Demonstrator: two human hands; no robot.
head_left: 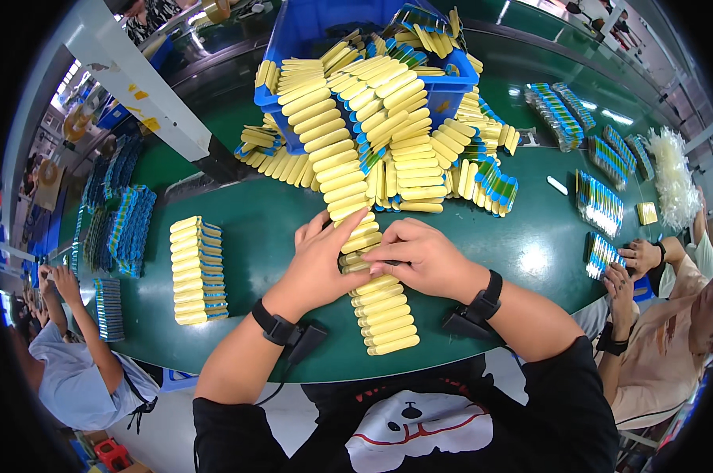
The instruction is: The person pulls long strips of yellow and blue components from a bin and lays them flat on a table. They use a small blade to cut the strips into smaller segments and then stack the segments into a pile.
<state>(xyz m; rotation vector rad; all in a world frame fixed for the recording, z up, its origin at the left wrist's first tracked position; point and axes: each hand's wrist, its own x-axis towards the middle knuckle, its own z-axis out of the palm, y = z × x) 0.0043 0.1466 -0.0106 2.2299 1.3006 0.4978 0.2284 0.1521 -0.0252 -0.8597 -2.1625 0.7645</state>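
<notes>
A long strip of yellow oblong pieces point(336, 162) with rounded ends, lying overlapped, runs down from a blue bin to the table's near edge. My left hand point(318, 256) is closed over the strip's left side, thumb and finger on the pieces. From the right, my right hand point(426, 256) bends its fingers in and pinches the strip between the hands. The fingertips partly cover the pieces there. Below my hands the strip's near end point(388, 319) lies on the green table point(269, 347).
The blue bin point(451, 85) overflows with yellow pieces. A stack of yellow pieces point(197, 270) stands left; blue-edged bundles point(132, 229) lie beyond it. Bundles point(598, 203) and a clear plastic heap point(673, 177) lie right. Co-workers' hands point(59, 282) point(640, 256) work at both sides.
</notes>
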